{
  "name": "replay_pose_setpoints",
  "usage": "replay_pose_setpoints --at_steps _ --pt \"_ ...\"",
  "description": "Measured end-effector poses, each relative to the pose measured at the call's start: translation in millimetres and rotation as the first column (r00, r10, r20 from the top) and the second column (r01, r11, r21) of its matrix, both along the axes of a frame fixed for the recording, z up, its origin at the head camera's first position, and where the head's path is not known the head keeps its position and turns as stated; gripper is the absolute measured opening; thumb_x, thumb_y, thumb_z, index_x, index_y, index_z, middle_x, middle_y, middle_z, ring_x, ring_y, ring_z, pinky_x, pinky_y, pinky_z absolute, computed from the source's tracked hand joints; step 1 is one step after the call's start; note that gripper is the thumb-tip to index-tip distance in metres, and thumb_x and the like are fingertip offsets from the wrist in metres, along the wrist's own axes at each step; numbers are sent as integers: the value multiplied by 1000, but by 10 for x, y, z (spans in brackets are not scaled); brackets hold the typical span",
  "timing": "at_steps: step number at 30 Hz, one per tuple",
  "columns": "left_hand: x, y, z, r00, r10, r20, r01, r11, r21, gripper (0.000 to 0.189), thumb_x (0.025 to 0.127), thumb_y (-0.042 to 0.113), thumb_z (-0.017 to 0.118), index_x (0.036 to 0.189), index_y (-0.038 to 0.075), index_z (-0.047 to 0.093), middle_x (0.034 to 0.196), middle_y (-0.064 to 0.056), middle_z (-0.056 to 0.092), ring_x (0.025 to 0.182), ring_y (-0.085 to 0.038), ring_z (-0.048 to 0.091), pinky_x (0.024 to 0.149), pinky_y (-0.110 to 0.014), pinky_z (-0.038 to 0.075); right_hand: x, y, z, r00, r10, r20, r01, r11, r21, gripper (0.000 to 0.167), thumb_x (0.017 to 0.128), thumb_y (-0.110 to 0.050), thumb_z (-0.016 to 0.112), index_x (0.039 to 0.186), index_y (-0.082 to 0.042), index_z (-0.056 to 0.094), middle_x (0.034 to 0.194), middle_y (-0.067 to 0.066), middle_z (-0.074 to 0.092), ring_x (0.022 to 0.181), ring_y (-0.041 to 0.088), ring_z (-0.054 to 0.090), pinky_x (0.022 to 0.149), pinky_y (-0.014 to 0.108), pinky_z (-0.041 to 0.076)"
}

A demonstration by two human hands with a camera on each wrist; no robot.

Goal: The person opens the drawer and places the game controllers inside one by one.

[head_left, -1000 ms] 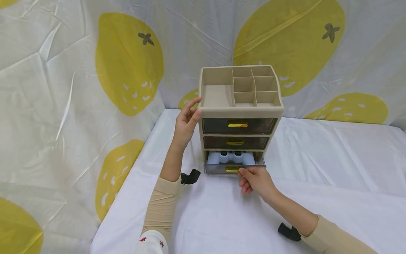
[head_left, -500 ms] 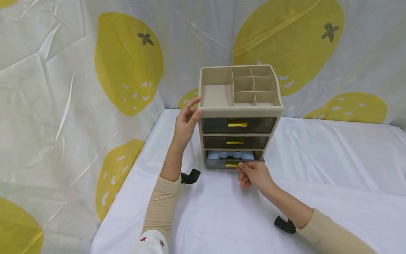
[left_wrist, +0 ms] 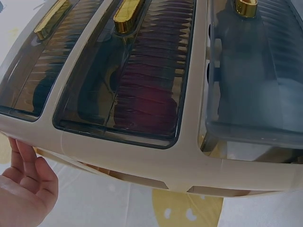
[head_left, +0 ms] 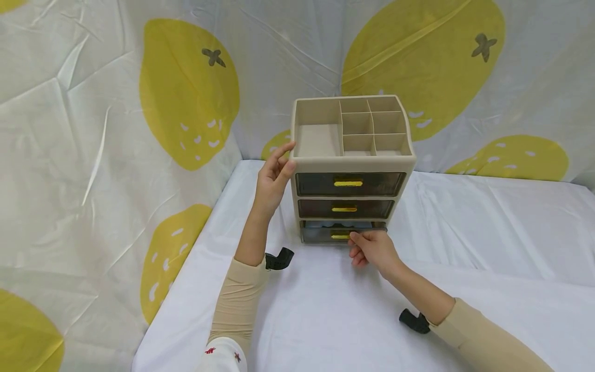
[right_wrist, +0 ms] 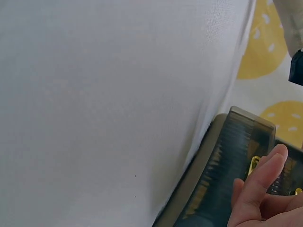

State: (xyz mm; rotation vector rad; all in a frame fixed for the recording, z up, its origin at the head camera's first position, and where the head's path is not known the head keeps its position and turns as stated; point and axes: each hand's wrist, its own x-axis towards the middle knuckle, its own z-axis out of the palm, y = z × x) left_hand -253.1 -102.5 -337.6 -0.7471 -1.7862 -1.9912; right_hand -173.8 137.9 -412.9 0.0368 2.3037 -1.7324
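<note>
A beige desktop organizer [head_left: 354, 164] with three smoky see-through drawers stands on the white cloth. Its bottom drawer [head_left: 317, 236] sticks out slightly, and a sliver of a pale blue game controller [head_left: 329, 225] shows inside, mostly hidden. My right hand [head_left: 377, 251] pinches the right end of that drawer's gold handle [head_left: 340, 235] between thumb and fingers. My left hand [head_left: 271, 182] rests its lightly bent fingers against the organizer's upper left side, thumb by the front corner. In the left wrist view the bottom drawer [left_wrist: 258, 80] juts past the frame, beside the two closed drawers.
Open compartments [head_left: 358, 124] form the organizer's top. Behind and to the left hangs a white curtain [head_left: 288, 62] printed with yellow lemons. White cloth [head_left: 488, 243] covers the table. Black wrist mounts [head_left: 279, 259] stick out by both forearms.
The bottom drawer has slid inward, with my right hand moving along at its handle. The controller inside is now nearly covered. My left hand has stayed in place.
</note>
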Motion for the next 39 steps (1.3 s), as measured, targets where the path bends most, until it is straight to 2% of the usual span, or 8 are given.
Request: replay_pose_setpoints --at_steps 12,19,28,39 --pt "5 0 2 1000 6 5 -6 1000 2 82 85 58 66 136 -4 48 84 4 52 77 -12 46 73 -26 39 -61 -29 16 1000 -3 3 3 1000 -24 38 103 -19 51 100 18 62 62 5 62 49 12 60 52 28 54" --pt "11 0 6 1000 5 1 -5 1000 1 83 85 59 66 136 -5 48 83 4 52 76 -12 45 72 -30 38 -86 -38 27 1000 -10 4 10 1000 -27 38 103 -19 51 99 18 61 62 4 62 49 12 60 52 28 53" --pt "14 -7 7 1000 14 12 -14 1000 1 84 84 59 67 136 -5 48 82 5 50 76 -12 44 72 -25 38 -123 -42 27 1000 -9 4 9 1000 -29 38 104 -19 50 101 18 61 62 4 62 50 12 60 52 27 53" --pt "12 2 8 1000 -1 2 1 1000 5 83 85 58 67 136 -5 47 84 4 52 77 -12 46 73 -26 39 -162 -40 20 1000 -19 -12 18 999 -31 37 104 -17 50 101 18 60 63 4 62 49 11 60 51 26 53"
